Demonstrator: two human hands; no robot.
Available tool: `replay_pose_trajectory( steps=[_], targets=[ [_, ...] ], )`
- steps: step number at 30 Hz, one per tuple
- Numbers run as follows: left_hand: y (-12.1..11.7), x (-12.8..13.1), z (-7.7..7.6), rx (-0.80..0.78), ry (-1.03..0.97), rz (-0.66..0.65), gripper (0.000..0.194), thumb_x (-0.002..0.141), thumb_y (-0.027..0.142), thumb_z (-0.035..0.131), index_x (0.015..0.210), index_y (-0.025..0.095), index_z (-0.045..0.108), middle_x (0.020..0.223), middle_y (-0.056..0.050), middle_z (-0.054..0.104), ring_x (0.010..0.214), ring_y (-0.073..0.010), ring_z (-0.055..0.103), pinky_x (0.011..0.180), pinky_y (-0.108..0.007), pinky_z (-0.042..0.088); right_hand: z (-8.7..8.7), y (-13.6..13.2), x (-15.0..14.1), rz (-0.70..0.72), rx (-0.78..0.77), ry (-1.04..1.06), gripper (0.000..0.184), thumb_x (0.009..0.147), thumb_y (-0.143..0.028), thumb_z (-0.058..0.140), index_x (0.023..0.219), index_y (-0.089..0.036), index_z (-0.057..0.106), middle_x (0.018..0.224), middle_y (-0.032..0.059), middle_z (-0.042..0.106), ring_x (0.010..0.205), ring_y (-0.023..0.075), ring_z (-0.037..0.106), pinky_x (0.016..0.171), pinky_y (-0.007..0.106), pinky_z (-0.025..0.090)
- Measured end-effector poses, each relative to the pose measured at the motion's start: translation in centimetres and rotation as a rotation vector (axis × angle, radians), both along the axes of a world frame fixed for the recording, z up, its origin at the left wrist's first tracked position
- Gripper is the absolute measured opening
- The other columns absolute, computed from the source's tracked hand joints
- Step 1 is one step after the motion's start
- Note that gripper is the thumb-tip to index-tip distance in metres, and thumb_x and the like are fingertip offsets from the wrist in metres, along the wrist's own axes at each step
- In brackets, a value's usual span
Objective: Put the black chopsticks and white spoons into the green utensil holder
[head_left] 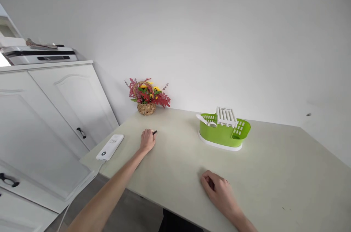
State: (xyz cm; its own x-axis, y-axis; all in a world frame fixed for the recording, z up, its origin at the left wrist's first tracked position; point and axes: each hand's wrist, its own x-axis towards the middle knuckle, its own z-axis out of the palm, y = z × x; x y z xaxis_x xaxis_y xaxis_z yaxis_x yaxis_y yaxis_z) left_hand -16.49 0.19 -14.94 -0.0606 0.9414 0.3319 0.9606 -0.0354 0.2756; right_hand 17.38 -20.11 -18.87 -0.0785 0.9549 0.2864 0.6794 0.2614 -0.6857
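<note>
My left hand (148,139) rests on the left part of the table, its fingers closed around a slim black object (155,132). Only a short end of that object sticks out to the right, so its kind cannot be made out. Nearer the front edge, my right hand (216,190) lies on the tabletop with its fingers curled in and nothing visible in them. Behind it stands a green utensil caddy (219,135) with a white base and a white slotted rack (227,115). A white spoon (212,124) and another white utensil (202,119) lean out at its left end.
A wicker basket (146,109) of red and yellow flowers stands at the table's back left corner. A white power bank (110,147) with a cable lies on the left edge. White cabinets (74,104) flank the table (175,173), and a wall (208,41) rises behind.
</note>
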Motion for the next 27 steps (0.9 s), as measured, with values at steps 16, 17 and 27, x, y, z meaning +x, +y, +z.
replay_pose_trajectory(
  steps=[16, 17, 27],
  targets=[
    [0.6, 23.4, 13.8, 0.033, 0.0, -0.932, 0.043, 0.09, 0.063, 0.065, 0.11, 0.027, 0.078, 0.111, -0.01, 0.076, 0.106, -0.0296, 0.068, 0.098, -0.036, 0.046, 0.6, 0.1, 0.0, 0.018, -0.01, 0.053, 0.028, 0.099, -0.038, 0.047, 0.076, -0.024, 0.054, 0.064, -0.0043, 0.057, 0.057, 0.0125, 0.047, 0.058, 0.024, 0.035],
    [1.0, 23.6, 13.6, 0.022, 0.065, -0.946, 0.042, 0.09, 0.064, 0.064, 0.101, 0.027, 0.08, 0.102, -0.009, 0.077, 0.099, -0.0291, 0.07, 0.093, -0.035, 0.048, 0.6, 0.1, 0.0, 0.02, -0.008, 0.057, 0.028, 0.099, -0.038, 0.047, 0.076, -0.024, 0.054, 0.064, -0.0043, 0.057, 0.057, 0.0125, 0.047, 0.059, 0.024, 0.035],
    [3.8, 24.2, 11.4, 0.181, 0.419, -0.999, 0.06, 0.107, 0.056, 0.037, 0.081, 0.019, 0.077, 0.082, -0.008, 0.077, 0.087, -0.0227, 0.071, 0.08, -0.029, 0.048, 0.3, 0.4, 0.0, 0.033, 0.022, 0.078, 0.026, 0.098, -0.033, 0.047, 0.075, -0.023, 0.054, 0.063, -0.0038, 0.058, 0.055, 0.012, 0.049, 0.057, 0.022, 0.034]
  ],
)
